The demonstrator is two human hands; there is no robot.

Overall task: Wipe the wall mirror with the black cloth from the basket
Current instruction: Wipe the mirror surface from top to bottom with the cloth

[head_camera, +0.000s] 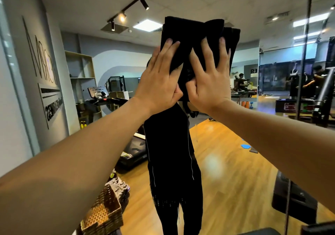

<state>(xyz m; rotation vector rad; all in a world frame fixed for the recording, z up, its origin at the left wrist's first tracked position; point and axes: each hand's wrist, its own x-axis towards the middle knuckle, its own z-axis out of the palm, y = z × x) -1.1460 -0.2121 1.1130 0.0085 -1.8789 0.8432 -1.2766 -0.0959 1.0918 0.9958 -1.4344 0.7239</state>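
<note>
Both hands press the black cloth (pixel 192 40) flat on the wall mirror (pixel 235 153).

Left hand (pixel 159 82) and right hand (pixel 210 78) lie side by side on the cloth, fingers straight and spread, thumbs tucked under its lower edge. The cloth hides the reflected head; the woven basket (pixel 103 214), far below the cloth, is cut off.

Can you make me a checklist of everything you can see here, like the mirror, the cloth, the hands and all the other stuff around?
Surface: large wall mirror, reflecting a gym room with a wooden floor.
Job's things: folded black cloth pressed flat against the mirror, held high; brown woven basket at lower left.
Clutter: nothing seen on the glass.
Grippers: left hand and right hand side by side, fingers spread, pressing the cloth.
Cables: nothing seen.
Surroundings: reflected treadmill, wooden shelf, ceiling track lights.
</note>
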